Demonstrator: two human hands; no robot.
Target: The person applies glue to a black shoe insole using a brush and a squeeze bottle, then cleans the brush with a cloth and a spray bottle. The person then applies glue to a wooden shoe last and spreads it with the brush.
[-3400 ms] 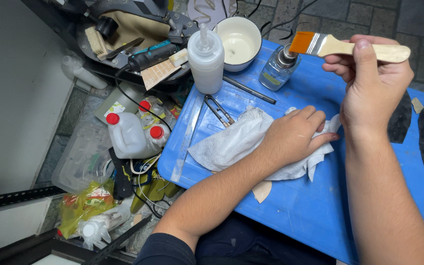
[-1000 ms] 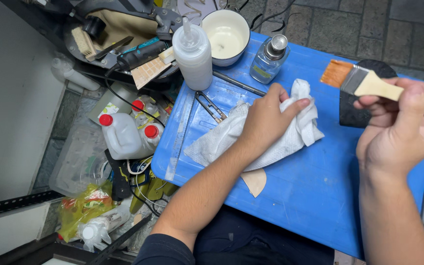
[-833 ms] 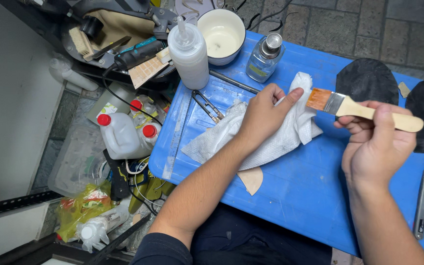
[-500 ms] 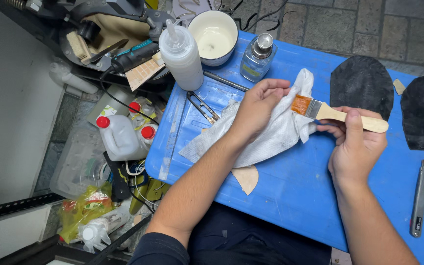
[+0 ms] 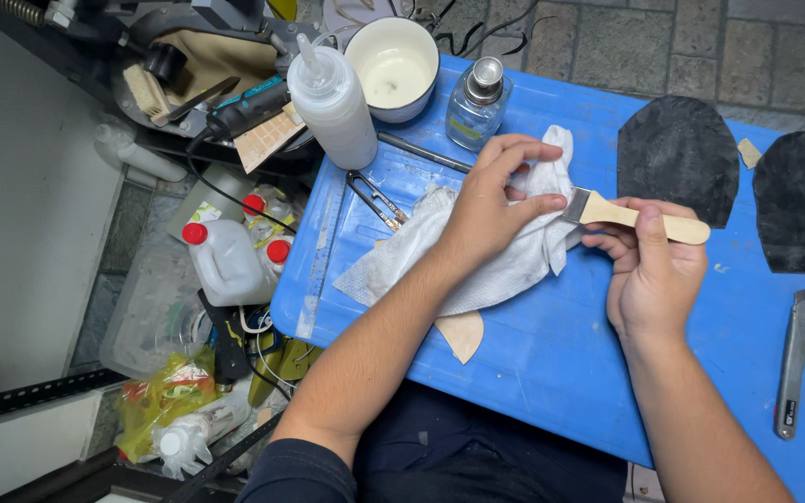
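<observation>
Right hand (image 5: 652, 270) grips brush (image 5: 631, 216) — bristles (hidden) inside cloth (image 5: 505, 265) left hand (image 5: 491, 207) pinches.

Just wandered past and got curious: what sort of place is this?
Probably a small shoe-repair or leather-craft spot set up on a paved floor. Black sole-shaped cutouts lie on a blue plastic work surface, with a squeeze bottle and a utility knife at hand.

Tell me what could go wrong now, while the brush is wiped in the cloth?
1. The left hand works close to the small glass bottle; a bump might tip it.
2. The brush, held by the right hand, may smear residue on the blue board.
</observation>
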